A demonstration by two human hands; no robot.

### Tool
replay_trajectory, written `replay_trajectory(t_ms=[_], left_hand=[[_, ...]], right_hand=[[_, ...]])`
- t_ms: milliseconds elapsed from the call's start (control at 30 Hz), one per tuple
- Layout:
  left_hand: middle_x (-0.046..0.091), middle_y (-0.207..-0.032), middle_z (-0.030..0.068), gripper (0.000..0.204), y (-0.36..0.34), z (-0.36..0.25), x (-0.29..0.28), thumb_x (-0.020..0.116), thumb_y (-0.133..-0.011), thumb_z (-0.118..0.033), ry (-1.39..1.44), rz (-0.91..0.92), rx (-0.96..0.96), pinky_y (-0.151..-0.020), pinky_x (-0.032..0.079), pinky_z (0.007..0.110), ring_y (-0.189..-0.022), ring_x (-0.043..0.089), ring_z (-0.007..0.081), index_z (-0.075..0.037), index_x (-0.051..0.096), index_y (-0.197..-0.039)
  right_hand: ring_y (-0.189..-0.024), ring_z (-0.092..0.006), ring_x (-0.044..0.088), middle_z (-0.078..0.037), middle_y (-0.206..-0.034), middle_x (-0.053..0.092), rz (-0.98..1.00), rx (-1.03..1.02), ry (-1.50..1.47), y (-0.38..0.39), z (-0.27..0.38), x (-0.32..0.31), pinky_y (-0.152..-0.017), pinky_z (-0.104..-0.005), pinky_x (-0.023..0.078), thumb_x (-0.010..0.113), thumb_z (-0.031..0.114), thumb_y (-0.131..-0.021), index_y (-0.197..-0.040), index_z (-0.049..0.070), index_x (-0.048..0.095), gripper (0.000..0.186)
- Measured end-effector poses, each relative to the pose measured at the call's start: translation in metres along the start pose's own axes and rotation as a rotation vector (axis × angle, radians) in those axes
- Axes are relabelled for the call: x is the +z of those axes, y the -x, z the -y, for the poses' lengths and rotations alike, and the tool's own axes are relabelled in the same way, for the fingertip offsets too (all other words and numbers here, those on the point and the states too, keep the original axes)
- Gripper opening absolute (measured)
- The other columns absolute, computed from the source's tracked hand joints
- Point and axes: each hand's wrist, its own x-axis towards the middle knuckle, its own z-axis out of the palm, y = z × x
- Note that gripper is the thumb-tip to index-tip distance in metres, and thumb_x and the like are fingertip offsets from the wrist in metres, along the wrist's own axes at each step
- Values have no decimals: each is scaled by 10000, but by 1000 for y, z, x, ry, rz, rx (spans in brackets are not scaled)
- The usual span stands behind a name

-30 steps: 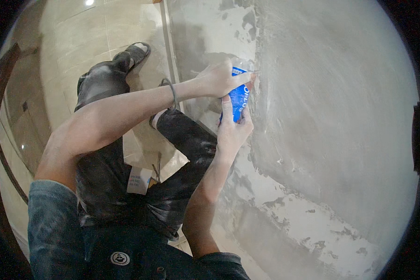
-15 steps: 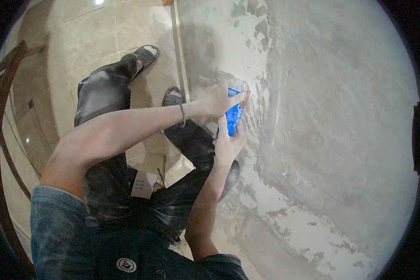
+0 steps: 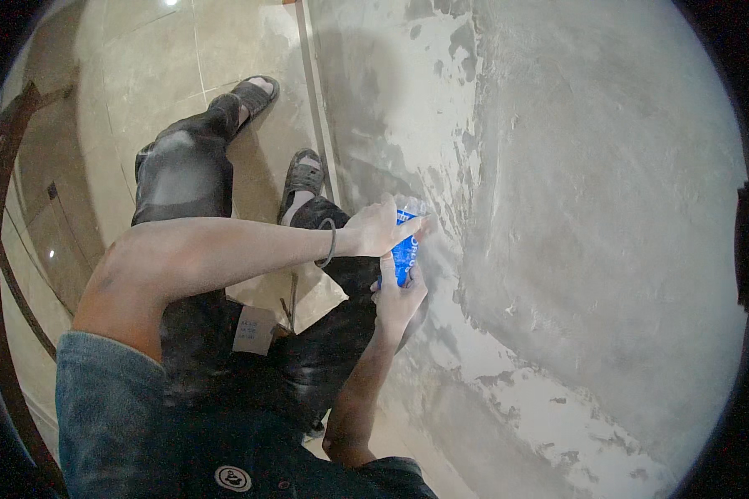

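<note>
Both my hands grip a flat blue piece with white lettering (image 3: pixel 404 256), pressed against the wall at its pale far end. My left hand (image 3: pixel 373 229) is closed round the upper part, with a finger across it. Below it, my right hand (image 3: pixel 400 306) holds the lower end between thumb and fingers. Its kind is unclear; something brownish shows at its far edge. The grey plastered wall (image 3: pixel 591 208) has a rough white band of filler (image 3: pixel 441 125) beside the hands. Pale dust coats my hands and forearms.
My legs in dark dusty trousers (image 3: pixel 187 179) and sandals (image 3: pixel 305 173) rest over the beige tiled floor (image 3: pixel 154 58). A small card with writing (image 3: pixel 254 330) lies by my lap. A dark brown frame (image 3: pixel 4 166) stands at far left.
Both hands have slid with the blue piece along the wall toward me and slightly left. The grip looks the same, and my knee and foot have shifted little.
</note>
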Motion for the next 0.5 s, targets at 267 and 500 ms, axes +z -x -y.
replay_trajectory(t_ms=[267,500], left_hand=[[615,-1161,314,818,-38,25,-30,541,-933,-589,-71,-161,126,-969,472,431,-1122,620,399,144,440,-1283],[642,-1039,347,883,-49,41,-37,552,-887,-657,-5,-165,187,-884,511,454,-1028,654,433,175,468,-1172]], right_hand=[[-467,-56,489,-3,-685,595,95,-54,-31,-37,6,41,-420,-235,383,732,172,-890,-966,-16,663,214],[-504,-57,516,-2,-706,605,14,-199,33,-49,-24,55,-455,-220,403,737,182,-887,-1011,-9,672,237]])
